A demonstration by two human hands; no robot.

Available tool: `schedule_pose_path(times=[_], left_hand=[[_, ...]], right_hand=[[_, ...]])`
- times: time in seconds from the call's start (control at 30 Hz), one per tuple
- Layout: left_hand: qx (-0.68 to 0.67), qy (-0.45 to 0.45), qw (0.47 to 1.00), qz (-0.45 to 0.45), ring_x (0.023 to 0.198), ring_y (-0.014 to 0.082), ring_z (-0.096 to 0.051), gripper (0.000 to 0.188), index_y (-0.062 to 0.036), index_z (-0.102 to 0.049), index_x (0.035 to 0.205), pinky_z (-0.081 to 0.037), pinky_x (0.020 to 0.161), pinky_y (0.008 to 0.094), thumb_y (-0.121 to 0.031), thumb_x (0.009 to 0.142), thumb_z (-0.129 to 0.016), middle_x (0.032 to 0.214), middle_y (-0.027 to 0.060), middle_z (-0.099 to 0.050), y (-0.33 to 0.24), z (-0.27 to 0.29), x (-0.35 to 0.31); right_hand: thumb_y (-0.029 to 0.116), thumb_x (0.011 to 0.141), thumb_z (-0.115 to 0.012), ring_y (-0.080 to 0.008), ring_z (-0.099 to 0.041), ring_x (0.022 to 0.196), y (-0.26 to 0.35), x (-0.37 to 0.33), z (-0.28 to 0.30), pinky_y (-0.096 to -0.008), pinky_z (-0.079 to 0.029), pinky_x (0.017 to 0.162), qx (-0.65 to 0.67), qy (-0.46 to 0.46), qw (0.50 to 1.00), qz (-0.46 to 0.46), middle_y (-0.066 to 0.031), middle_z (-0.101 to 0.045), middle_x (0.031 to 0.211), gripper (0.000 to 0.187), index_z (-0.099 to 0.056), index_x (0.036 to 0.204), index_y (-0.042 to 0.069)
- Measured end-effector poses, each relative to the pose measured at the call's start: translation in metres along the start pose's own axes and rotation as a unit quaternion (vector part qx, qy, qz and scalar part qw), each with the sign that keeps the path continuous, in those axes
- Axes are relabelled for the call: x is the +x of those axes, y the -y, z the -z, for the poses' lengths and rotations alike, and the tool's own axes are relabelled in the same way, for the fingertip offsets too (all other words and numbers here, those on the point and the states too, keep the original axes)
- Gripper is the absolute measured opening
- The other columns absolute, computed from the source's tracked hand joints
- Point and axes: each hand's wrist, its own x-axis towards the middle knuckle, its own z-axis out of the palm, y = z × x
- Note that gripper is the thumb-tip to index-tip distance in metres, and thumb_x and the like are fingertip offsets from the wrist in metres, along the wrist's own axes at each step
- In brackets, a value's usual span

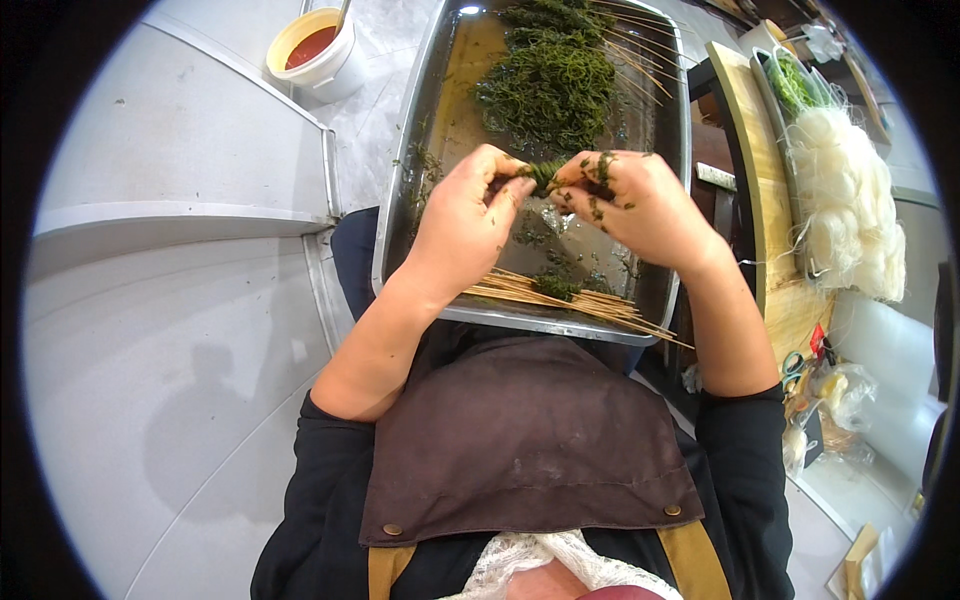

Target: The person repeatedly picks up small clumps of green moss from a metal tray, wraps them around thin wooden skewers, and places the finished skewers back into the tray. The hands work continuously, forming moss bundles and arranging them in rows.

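While a brown apron fills the near edge, the bundle of bamboo skewers lies just beyond it on the near rim of the steel tray, long axis running left to right, one green clump already threaded on it. Above the tray, both hands meet: the left hand and right hand each pinch closed on one small tuft of seaweed, stretched crosswise between them, equally near to both. Farther back, a single heap of seaweed sits in the tray with more skewers. One white tub of red sauce stands far left; one pile of white noodles lies right.
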Motion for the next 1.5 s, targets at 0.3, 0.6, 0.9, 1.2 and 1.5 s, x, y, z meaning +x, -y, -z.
schedule_pose_path(times=[0.3, 0.6, 0.9, 1.2, 1.5], left_hand=[[-0.481, 0.112, 0.861, 0.122, 0.084, 0.0122, -0.065, 0.015, -0.0065, -0.055, 0.116, -0.052, 0.075, 0.0257, -0.012, 0.105, -0.064, 0.098, 0.0029, -0.065, -0.006, 0.01, -0.003], [-0.046, -0.065, 0.997, -0.022, 0.081, 0.0057, -0.059, 0.008, -0.0032, -0.058, 0.109, -0.05, 0.075, 0.0215, -0.006, 0.104, -0.063, 0.091, -0.001, -0.061, -0.003, -0.006, 0.0], [-0.161, 0.055, 0.985, 0.024, 0.091, 0.0072, -0.062, 0.018, -0.0014, -0.057, 0.12, -0.053, 0.082, 0.0255, -0.008, 0.104, -0.063, 0.104, 0.0011, -0.064, -0.014, -0.005, -0.004], [-0.289, 0.009, 0.957, -0.005, 0.096, 0.0063, -0.058, 0.021, -0.0044, -0.056, 0.117, -0.05, 0.086, 0.0237, -0.008, 0.101, -0.069, 0.105, -0.0012, -0.06, -0.008, -0.017, -0.003], [-0.251, 0.019, 0.966, 0.055, 0.087, 0.0053, -0.058, 0.023, -0.0036, -0.06, 0.112, -0.05, 0.077, 0.023, -0.015, 0.098, -0.075, 0.097, -0.0018, -0.062, -0.007, -0.003, -0.004]], right_hand=[[0.011, 0.101, -0.066, -0.0104, -0.062, 0.073, -0.005, -0.008, -0.016, -0.0289, -0.053, 0.069, 0.199, 0.03, 0.974, -0.099, -0.0039, -0.07, 0.081, 0.014, -0.072, 0.109, 0.001], [0.009, 0.094, -0.07, -0.0286, -0.072, 0.077, 0.017, -0.009, -0.011, -0.0375, -0.057, 0.071, 0.015, -0.03, 0.999, -0.017, -0.0138, -0.074, 0.087, 0.016, -0.071, 0.108, 0.001], [0.009, 0.098, -0.073, -0.0081, -0.061, 0.092, -0.006, 0.008, -0.002, -0.0272, -0.053, 0.079, 0.091, -0.044, 0.995, -0.001, 0.0003, -0.064, 0.097, 0.013, -0.066, 0.103, 0.0], [0.016, 0.101, -0.069, -0.0112, -0.064, 0.099, -0.014, -0.003, -0.014, -0.0263, -0.052, 0.09, 0.513, -0.119, 0.836, -0.152, -0.0022, -0.067, 0.112, 0.023, -0.062, 0.122, 0.008], [0.005, 0.099, -0.068, -0.0107, -0.064, 0.094, -0.018, -0.011, -0.039, -0.0296, -0.056, 0.087, 0.532, -0.128, 0.825, -0.141, -0.0021, -0.065, 0.109, 0.025, -0.06, 0.123, 0.005]])
